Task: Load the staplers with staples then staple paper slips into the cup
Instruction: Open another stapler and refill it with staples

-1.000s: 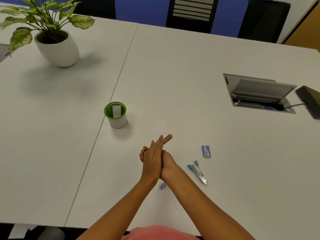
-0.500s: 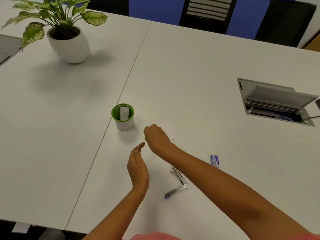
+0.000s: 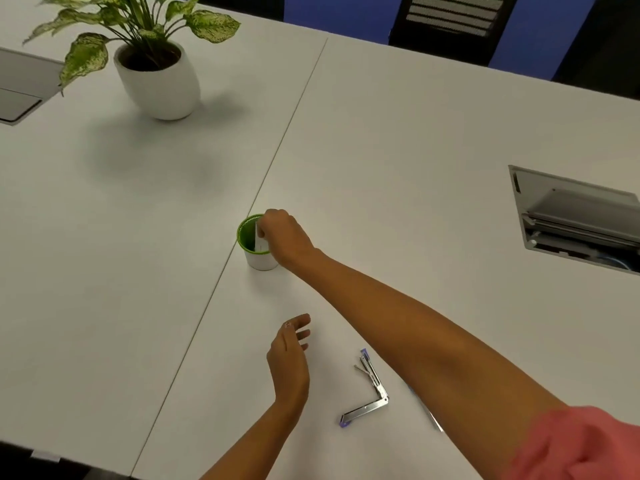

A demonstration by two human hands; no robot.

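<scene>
A white cup (image 3: 260,259) with a green rim and green inside stands by the seam between the two tables. My right hand (image 3: 284,237) reaches over its right rim and pinches a white paper slip (image 3: 258,237) that stands inside it. My left hand (image 3: 290,360) hovers nearer to me, fingers loosely spread, holding nothing. A metal stapler (image 3: 367,391) with purple tips lies swung wide open on the table, right of my left hand. A second stapler (image 3: 431,415) lies mostly hidden under my right forearm.
A potted plant (image 3: 157,76) in a white pot stands at the far left. An open cable hatch (image 3: 575,220) is sunk into the table at the right. Dark chairs (image 3: 453,32) stand beyond the far edge. The near table edge runs bottom left.
My hands have parted. My right hand moved forward and left from the table to the cup with the slip. My left hand drew back. The view shifted, and the staple box is no longer seen.
</scene>
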